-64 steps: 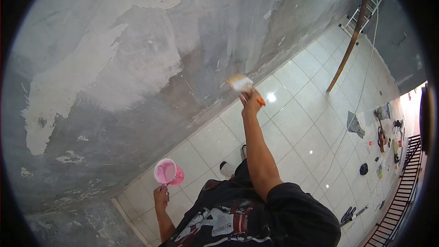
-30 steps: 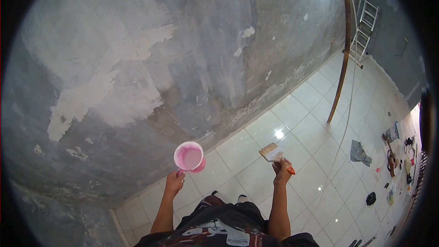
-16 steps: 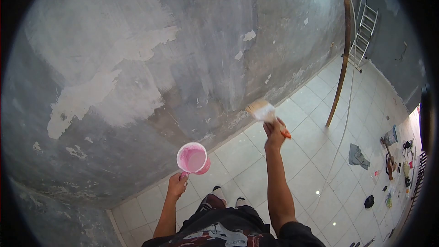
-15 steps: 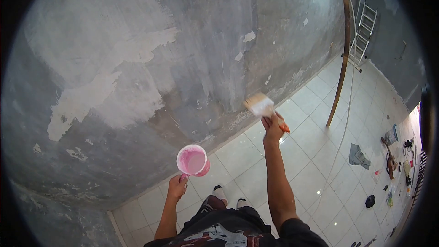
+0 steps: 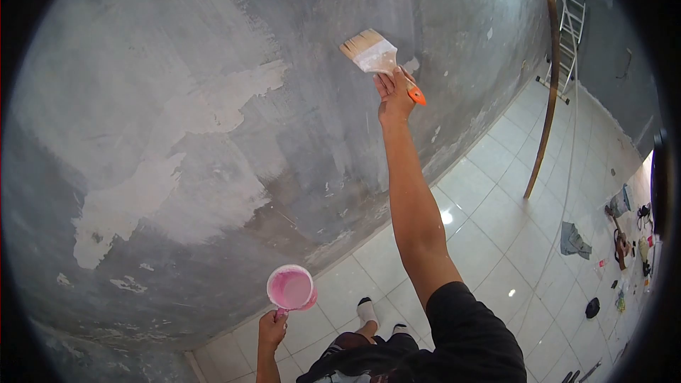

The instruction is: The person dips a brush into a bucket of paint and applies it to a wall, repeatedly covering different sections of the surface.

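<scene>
A wide paintbrush with pale bristles and an orange handle end is gripped in my right hand. My arm is stretched out, and the bristles overlap the grey wall in this view, pointing up and left. My left hand grips the handle of a pink dipper low down near the wall's foot. Pale pinkish liquid shows inside the dipper. The wall is patchy, with whitish streaks and bare flaked spots.
A long brown pole leans on the right, beside a thin pale cable. Behind it stands a metal ladder. On the white tile floor at right lie a grey cloth, a black object and scattered items.
My right hand has raised the paintbrush from low by the wall's base to higher up in front of it. The dipper sits slightly lower in view, and the camera view has shifted.
</scene>
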Demonstrator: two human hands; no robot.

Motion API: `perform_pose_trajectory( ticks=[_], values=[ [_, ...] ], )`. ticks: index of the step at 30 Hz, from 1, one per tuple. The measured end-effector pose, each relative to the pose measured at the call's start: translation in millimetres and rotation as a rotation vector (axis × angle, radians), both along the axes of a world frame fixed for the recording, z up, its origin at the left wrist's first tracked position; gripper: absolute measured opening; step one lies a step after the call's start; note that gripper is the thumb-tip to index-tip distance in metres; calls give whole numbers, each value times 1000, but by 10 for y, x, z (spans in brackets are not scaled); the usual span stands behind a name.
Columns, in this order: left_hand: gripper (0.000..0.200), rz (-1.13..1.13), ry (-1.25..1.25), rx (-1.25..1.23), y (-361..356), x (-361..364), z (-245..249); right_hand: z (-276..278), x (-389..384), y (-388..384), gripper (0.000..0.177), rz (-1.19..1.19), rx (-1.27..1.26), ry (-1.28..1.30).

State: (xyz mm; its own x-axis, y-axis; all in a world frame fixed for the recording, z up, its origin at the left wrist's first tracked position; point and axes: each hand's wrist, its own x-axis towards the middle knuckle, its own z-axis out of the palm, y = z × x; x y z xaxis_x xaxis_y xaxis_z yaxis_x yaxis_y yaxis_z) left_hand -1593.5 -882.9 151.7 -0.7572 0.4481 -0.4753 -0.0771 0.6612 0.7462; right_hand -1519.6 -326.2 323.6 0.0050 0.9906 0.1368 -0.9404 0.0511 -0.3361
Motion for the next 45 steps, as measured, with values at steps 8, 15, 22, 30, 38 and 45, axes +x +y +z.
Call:
perform_pose_trajectory(
  ticks=[8,15,22,30,38,45],
  values=[
    [23,0,-5,-69,-26,-377,-83,-2202,71,-478,35,-3,-463,-338],
    [18,-74,-26,-77,140,-430,-152,-1924,23,-88,31,-24,-307,-596],
    [20,-51,-115,4,201,-329,-173,745,180,-1,20,-216,169,-449],
    [19,-60,-99,-26,151,-197,-186,1175,80,226,26,-71,233,-129],
    [19,7,-118,-63,-51,-84,-248,-1531,101,-478,30,41,-410,-380],
    [23,39,-114,-83,-110,-21,-223,-939,-7,-106,13,-176,-149,-769]
  ],
)
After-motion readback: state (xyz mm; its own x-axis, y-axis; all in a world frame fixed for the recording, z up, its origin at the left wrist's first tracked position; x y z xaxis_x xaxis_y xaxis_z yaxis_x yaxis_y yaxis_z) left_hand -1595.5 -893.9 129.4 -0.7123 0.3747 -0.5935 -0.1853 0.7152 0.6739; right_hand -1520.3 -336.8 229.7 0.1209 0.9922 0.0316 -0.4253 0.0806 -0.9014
